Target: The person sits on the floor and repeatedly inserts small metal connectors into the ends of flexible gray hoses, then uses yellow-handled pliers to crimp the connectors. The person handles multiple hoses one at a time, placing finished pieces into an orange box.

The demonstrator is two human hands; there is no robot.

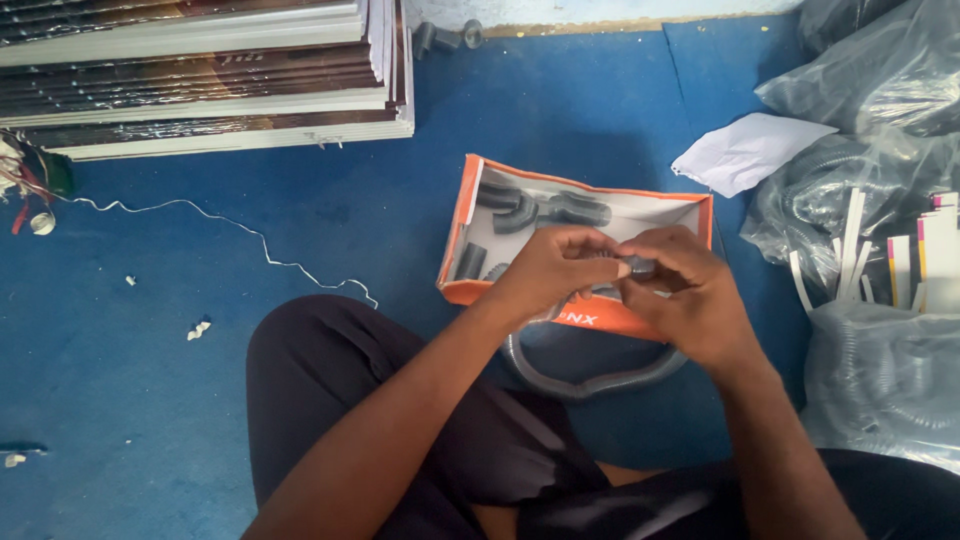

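Note:
My left hand (553,268) and my right hand (690,290) meet over the near edge of an orange and white cardboard box (455,240). Both pinch a small dark grey fitting (640,266) at the end of a grey corrugated hose (590,382). The hose loops down below my hands onto the blue floor. Inside the box lie several dark grey elbow fittings (520,208). My fingers hide most of the held fitting.
A stack of flat framed panels (200,70) lies at the top left. Clear plastic bags of coiled grey hose (880,210) pile up on the right, with a white paper sheet (745,150) beside them. A thin white wire (250,235) trails over the blue floor.

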